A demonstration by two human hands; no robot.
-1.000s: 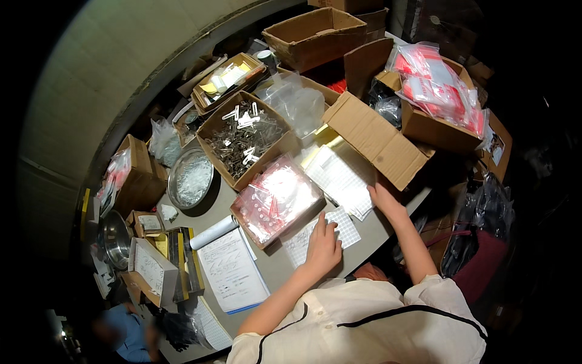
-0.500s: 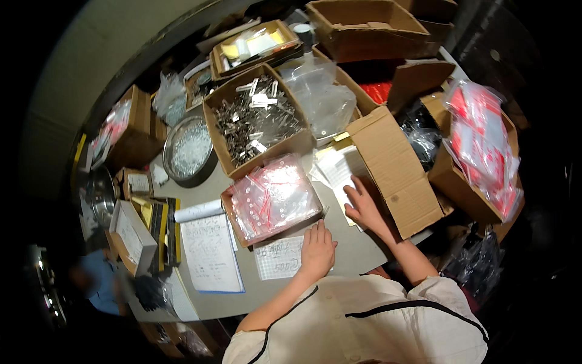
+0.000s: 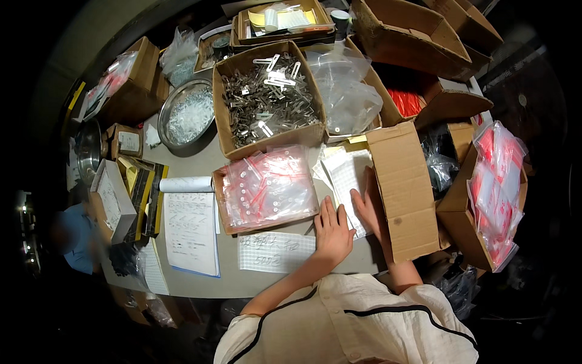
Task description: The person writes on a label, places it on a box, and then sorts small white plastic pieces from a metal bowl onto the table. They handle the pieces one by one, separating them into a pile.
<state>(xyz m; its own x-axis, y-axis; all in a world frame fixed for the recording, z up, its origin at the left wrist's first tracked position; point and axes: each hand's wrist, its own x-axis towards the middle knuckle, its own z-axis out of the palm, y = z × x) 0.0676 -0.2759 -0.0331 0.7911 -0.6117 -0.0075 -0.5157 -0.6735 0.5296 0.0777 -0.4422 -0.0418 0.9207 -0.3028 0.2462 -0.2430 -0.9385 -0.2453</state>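
My left hand [image 3: 332, 230] lies flat, fingers apart, on the table just right of a shallow cardboard tray of clear red-striped zip bags [image 3: 267, 188]. My right hand [image 3: 367, 206] rests flat on a gridded paper sheet [image 3: 347, 179], beside a large brown box flap [image 3: 403, 188]. Neither hand holds anything. Another handwritten sheet [image 3: 276, 252] lies under my left forearm's side. Beyond the tray stands an open box of small metal clips [image 3: 267, 100].
A notepad [image 3: 191, 230] lies left of the tray. A metal bowl of white parts [image 3: 188, 115], small boxes [image 3: 112, 197], a box of clear bags [image 3: 348, 91], red-striped bag bundles [image 3: 500, 188] and open cartons [image 3: 412, 36] crowd the table. A person in blue [image 3: 76, 236] sits at left.
The view has swung so the table sits more centred. My right hand has drawn in from the box flap onto the gridded sheet; my left hand has slid right along the table.
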